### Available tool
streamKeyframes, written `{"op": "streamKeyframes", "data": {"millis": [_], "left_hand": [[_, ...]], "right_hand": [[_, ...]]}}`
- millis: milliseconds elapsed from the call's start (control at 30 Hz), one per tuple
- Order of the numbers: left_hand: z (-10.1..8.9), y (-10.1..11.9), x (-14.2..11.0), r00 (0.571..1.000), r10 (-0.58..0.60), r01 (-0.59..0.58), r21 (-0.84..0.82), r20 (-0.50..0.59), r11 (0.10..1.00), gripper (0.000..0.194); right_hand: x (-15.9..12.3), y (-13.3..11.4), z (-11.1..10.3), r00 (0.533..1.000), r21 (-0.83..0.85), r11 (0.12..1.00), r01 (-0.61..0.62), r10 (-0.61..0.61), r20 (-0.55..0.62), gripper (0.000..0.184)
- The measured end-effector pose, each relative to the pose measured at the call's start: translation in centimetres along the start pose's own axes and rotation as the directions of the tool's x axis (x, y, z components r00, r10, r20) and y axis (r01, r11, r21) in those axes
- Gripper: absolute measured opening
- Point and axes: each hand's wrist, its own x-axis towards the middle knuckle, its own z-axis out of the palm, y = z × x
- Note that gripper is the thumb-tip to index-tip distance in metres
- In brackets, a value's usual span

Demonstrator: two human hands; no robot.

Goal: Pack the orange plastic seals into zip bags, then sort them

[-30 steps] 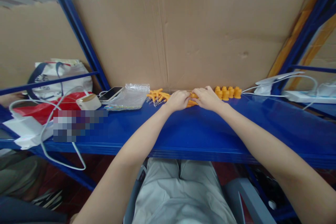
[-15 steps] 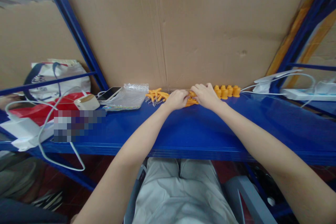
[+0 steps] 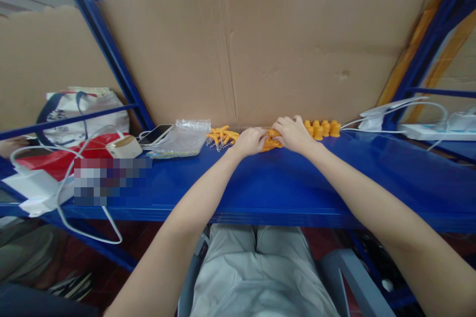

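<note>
My left hand (image 3: 252,142) is closed, its thumb and fingertips on an orange piece (image 3: 274,133) between my hands. Curled over the same piece from the right is my right hand (image 3: 292,133). The fingers cover most of its shape. Just below my fingertips lie more orange parts (image 3: 272,145), partly hidden. Beside my left hand is a small heap of orange branched pieces (image 3: 223,133) with thin metal chains (image 3: 219,146). To the right of my right hand, several orange knob-shaped pieces (image 3: 326,130) stand in rows.
Left on the blue table (image 3: 260,183) are a clear plastic bag (image 3: 182,138), a phone (image 3: 158,134), a white-and-gold device (image 3: 124,147) and white cables. A cardboard sheet (image 3: 278,49) stands behind. At right lies a white power strip (image 3: 427,133). Another person's hand (image 3: 13,147) shows far left.
My right hand has shifted very slightly to the right, and the view has tilted a little. Both hands keep at the orange piece.
</note>
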Motion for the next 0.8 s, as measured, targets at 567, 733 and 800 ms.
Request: {"op": "streamKeyframes", "data": {"millis": [567, 733, 800], "left_hand": [[0.4, -7.0, -1.6, 0.914, -0.378, 0.383, 0.005, -0.146, 0.924, 0.026], [0.6, -7.2, -1.8, 0.918, -0.359, 0.366, 0.015, -0.167, 0.930, 0.036], [0.7, -7.4, -1.9, 0.920, -0.358, 0.366, 0.021, -0.157, 0.930, 0.039]], "right_hand": [[-5.0, 12.2, 3.3, 0.458, 0.025, 0.464, -0.886, 0.863, 0.216, 0.047], [-6.0, 12.0, 3.9, 0.404, -0.021, 0.436, -0.900, 0.851, 0.335, 0.047], [-6.4, 12.0, 4.3, 0.407, -0.017, 0.445, -0.895, 0.833, 0.374, 0.048]]}}
